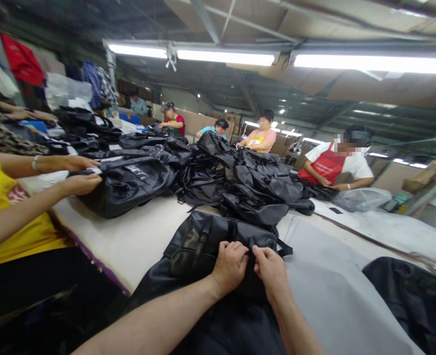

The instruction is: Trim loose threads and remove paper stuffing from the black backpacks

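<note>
A black backpack (191, 261) lies in front of me on the table, its flap and a buckled strap (202, 241) facing up. My left hand (230, 266) is closed at the bag's right-hand strap, knuckles up, fingers curled toward the right. Close beside it, my right hand (269, 268) pinches the same dark strap between thumb and fingers. The exact piece between the fingertips is small and black against black, but it looks like the strap of the backpack. A loose strap end (285, 248) sticks out at the bag's right edge.
A large heap of black bags (232, 177) covers the table's middle. At left, a person in yellow (25, 212) handles another black bag (129, 182). Across the table a person in a red apron (328, 165) works. A grey sheet (321, 286) and a dark bag (406, 291) lie right.
</note>
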`<state>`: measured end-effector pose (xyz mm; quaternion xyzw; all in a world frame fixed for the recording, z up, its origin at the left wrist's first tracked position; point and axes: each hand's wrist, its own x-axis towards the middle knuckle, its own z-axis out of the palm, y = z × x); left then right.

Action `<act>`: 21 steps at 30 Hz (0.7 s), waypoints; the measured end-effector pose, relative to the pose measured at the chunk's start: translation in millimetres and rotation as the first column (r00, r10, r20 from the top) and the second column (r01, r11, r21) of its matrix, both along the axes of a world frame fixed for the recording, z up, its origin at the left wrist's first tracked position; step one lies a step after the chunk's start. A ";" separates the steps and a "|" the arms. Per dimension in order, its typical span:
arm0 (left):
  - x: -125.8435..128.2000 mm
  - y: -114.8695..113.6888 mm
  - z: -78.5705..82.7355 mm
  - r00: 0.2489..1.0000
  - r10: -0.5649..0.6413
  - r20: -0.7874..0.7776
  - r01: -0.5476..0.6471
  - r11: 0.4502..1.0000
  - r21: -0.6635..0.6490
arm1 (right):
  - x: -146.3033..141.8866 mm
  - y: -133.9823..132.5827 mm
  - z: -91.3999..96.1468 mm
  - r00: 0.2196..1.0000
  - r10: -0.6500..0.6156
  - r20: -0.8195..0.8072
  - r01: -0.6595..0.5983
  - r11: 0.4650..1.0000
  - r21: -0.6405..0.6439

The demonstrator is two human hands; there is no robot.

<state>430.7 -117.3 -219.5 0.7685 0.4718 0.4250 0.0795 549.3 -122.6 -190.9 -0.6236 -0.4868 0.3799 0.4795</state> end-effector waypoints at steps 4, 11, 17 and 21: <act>-0.7 0.2 6.1 0.997 -0.006 0.083 0.015 0.995 -0.103 | 0.3 -5.0 -4.6 0.998 0.028 0.058 -0.033 0.996 0.081; 0.5 -4.8 13.4 0.994 -0.007 0.113 0.028 0.982 -0.188 | 0.0 3.1 -1.3 0.890 -0.172 0.421 0.058 0.961 0.270; -0.5 -14.3 33.9 0.995 0.004 0.097 0.029 0.939 -0.343 | -4.6 4.4 1.2 0.539 -0.282 0.794 0.008 0.944 0.330; -21.9 -45.0 53.8 0.989 -0.150 0.015 0.151 0.981 -0.123 | 37.7 -1.9 5.6 0.354 -0.437 0.827 0.141 0.899 0.414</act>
